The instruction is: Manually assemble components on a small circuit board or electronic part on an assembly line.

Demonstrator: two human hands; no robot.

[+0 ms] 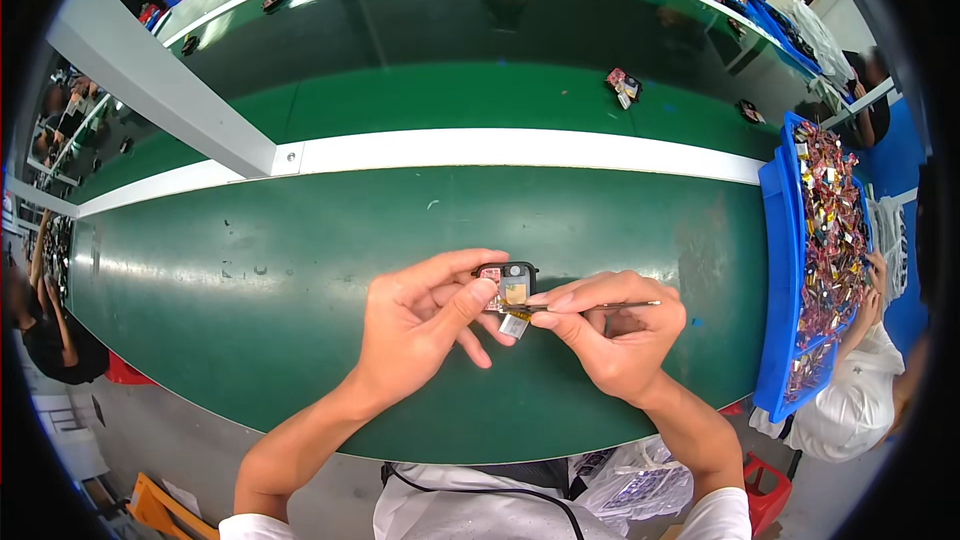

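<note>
In front of me, above the green table (pixel 250 270), my left hand (pixel 412 315) grips a small black electronic device housing (pixel 531 275) by its left side, thumb on top. Inside the housing, a reddish circuit board and a tan square patch show. A silver tab (pixel 514 326) with a yellowish strip hangs from its lower edge. My right hand (pixel 622 335) pinches a slim metal rod-like tool (pixel 636 304), its tip at the housing's lower edge. Whether the tip touches the strip is too small to tell.
At right stands a blue bin (pixel 782 210) heaped with small electronic parts, a co-worker's hand (pixel 876 285) beside it. Past the white rail (pixel 520 147), a green conveyor belt carries several small devices, one device (pixel 623 88) with loose parts. A white post (pixel 170 70) rises at left.
</note>
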